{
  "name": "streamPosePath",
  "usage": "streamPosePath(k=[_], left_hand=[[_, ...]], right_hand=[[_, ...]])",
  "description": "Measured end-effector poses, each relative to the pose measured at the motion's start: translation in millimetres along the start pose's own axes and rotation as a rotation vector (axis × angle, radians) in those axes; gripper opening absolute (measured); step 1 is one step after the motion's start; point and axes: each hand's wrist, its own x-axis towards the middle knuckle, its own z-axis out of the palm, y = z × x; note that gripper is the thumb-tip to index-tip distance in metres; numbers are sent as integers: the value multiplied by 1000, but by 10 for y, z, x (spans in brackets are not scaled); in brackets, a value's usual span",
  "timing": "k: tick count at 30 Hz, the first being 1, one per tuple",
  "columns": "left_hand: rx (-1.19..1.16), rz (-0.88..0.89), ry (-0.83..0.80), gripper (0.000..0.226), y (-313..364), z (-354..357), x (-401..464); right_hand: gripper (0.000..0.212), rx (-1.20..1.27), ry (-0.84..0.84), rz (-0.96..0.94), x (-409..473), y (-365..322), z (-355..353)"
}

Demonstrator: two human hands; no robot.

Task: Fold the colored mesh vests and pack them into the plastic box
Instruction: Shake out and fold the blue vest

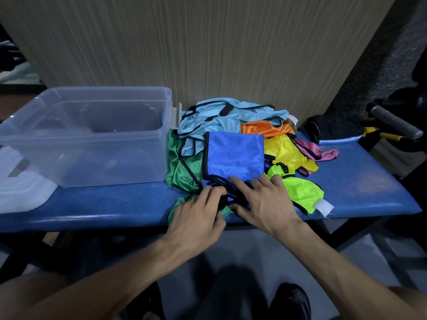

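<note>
Looking down from your head camera: both your hands sit at the near edge of a blue padded bench (pixel 115 204), working the royal-blue vest (pixel 235 155). That vest lies on top of the pile, its upper part smoothed into a flat, roughly square panel, its black-edged lower part bunched under your fingers.

Your left hand (pixel 198 215) has fingers curled into the bunched black trim at the vest's near edge, gripping it. Your right hand (pixel 263 202) lies flatter, fingers spread and fairly straight, pressing on the same bunched fabric; thumb points left toward the other hand. The two hands are just beside each other, nearly touching.

Pile around the blue vest: a light-blue vest (pixel 221 116) behind it against the wall, a green vest (pixel 182 169) at left touching the box, an orange vest (pixel 265 128) and yellow vest (pixel 286 151) at right, a pink vest (pixel 318 151) beyond the yellow, a neon-green vest (pixel 300 190) at near right with a white tag showing at its corner.

Clear plastic box (pixel 87 135) stands open on the bench, left of the pile. No vests show inside it. Its lid (pixel 20 190) lies at the far left, near edge of the bench.

Far right end of the bench: a dark folded cloth (pixel 335 128). Past the bench, a grey handle grip (pixel 392 121), with something yellow just below it. Wood-grain wall panel (pixel 208 42) behind everything. One dark shoe (pixel 291 301) on the floor below.
</note>
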Motion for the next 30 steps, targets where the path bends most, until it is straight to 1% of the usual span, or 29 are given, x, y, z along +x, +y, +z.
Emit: streamPosePath(k=[3, 6, 8, 10, 12, 14, 16, 17, 21, 24, 27, 30], left_hand=[[-2, 83, 66, 37, -66, -79, 20], [-1, 248, 43, 48, -178, -126, 99], [2, 356, 26, 50, -204, -184, 181], [16, 427, 10, 46, -213, -225, 283], [-7, 455, -67, 42, -216, -248, 377], [-19, 422, -197, 41, -220, -284, 453], [18, 357, -267, 41, -229, -313, 492], [10, 318, -269, 40, -242, -312, 496], [-183, 85, -274, 33, -361, -229, 542], [-218, -68, -297, 27, -468, -123, 659], [-267, -126, -290, 25, -482, -69, 739], [-285, -144, -226, 26, -457, -46, 750]], right_hand=[[79, -7, 22, -31, -17, 18, 10], [84, -15, 35, -36, -20, -2, 6], [83, -19, 41, -39, -18, -24, 13], [75, -2, 58, -39, -18, -44, 11], [64, 15, 69, -41, -18, -61, 3], [63, 16, 43, -50, -20, -73, -3], [67, 6, 13, -53, -22, -70, -7], [69, 4, 4, -54, -21, -60, -13], [64, 51, -28, -75, -38, 30, -7], [64, 145, -77, -62, -55, 145, -16], [57, 242, -116, -42, -84, 249, -38], [47, 327, -134, -35, -121, 313, -38]])
